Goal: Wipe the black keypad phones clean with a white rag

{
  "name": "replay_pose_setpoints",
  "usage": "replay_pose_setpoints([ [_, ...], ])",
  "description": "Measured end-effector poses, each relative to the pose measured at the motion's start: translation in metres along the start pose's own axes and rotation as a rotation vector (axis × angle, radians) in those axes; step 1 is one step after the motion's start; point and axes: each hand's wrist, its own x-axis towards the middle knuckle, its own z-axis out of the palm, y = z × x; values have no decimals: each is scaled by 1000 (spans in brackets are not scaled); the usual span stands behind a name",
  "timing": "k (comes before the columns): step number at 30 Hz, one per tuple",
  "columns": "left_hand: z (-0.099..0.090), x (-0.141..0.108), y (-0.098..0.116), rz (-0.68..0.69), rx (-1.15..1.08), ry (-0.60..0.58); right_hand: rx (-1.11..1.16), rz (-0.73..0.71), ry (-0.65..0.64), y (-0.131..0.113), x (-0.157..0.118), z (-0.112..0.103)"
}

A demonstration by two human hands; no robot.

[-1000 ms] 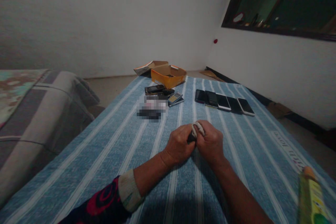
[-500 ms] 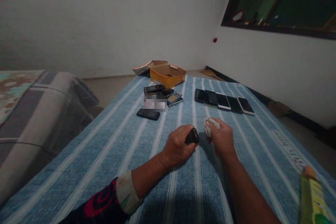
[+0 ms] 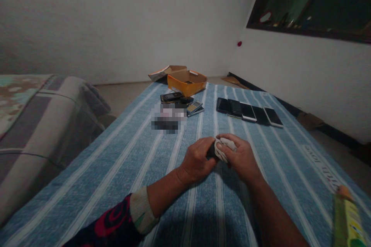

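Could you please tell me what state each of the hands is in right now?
Left hand: closed, holding a small black object.
Right hand: closed, holding a white cloth against that object.

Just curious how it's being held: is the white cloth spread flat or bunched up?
Bunched up: the white cloth is crumpled in the right hand, pressed against a dark object that the left hand holds.

There's the small black device [image 3: 211,153], mostly covered, low in the centre of the frame! A crumpled white cloth [image 3: 225,148] presses right against it.
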Motion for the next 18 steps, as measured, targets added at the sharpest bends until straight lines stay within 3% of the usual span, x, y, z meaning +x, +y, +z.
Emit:
replay_pose_setpoints([
  [5,0,2,0,25,13,9,-38,-23,-41,0,-1,-1],
  [10,-4,2,-12,-85,69,43,-39,-10,-175,8,-2,-2],
  [18,-4,2,-9,-43,64,28,60,25,-88,7,-3,-1],
])
